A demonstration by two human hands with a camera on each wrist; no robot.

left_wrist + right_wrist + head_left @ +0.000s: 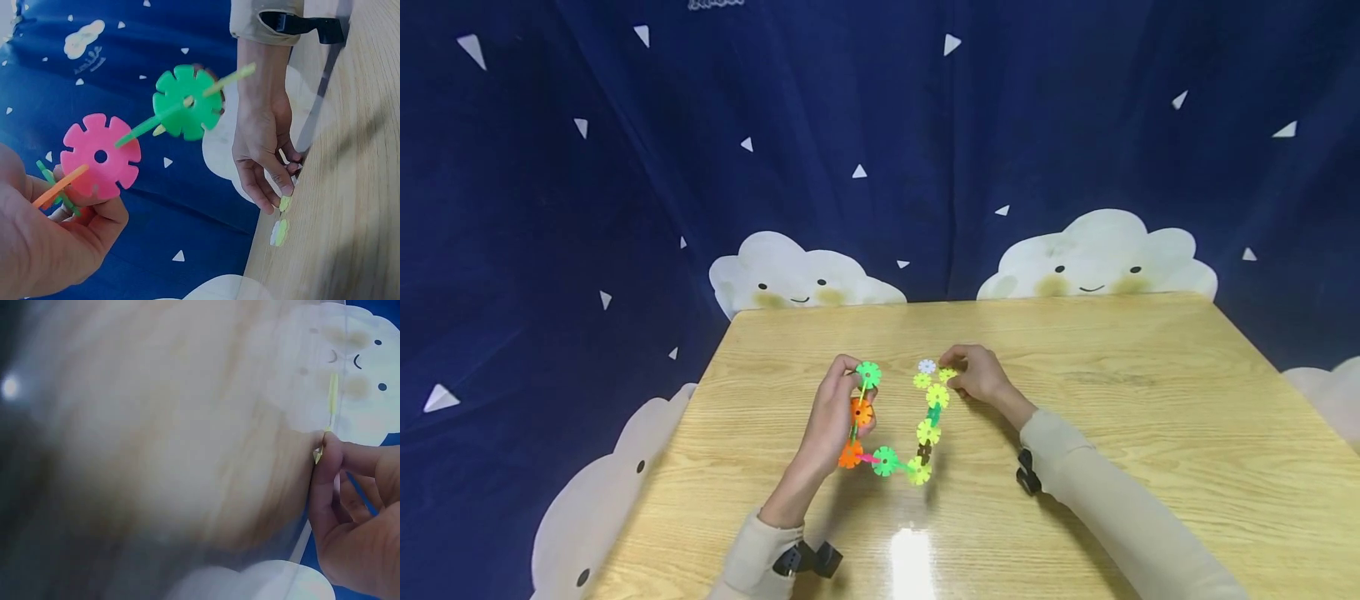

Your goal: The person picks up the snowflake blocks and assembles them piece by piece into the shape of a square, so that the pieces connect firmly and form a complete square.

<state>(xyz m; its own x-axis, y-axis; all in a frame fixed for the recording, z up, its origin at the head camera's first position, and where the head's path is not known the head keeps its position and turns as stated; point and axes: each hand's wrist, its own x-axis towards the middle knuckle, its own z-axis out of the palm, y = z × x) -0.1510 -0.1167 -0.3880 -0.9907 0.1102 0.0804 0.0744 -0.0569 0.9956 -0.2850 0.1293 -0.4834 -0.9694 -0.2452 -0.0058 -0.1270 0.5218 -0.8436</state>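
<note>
A chain of slotted plastic snowflake discs hangs in a U shape from my left hand (833, 408), whose fingers and thumb grip its left side. That side carries a green disc (868, 374) at the top and orange discs (861, 412) below. A pink disc (100, 156) and a green disc (187, 102) show close up in the left wrist view. Several yellow discs (928, 432) make up much of the chain's right side. My right hand (981, 372) pinches a yellow disc (318, 455) at the tabletop. Beside it are a white disc (927, 367) and a yellow-green disc (922, 381).
The wooden table (1135, 417) extends to both sides of the hands. Behind it hangs a dark blue curtain (880, 100) with white triangles and smiling clouds. A bright light reflection lies on the table's near part.
</note>
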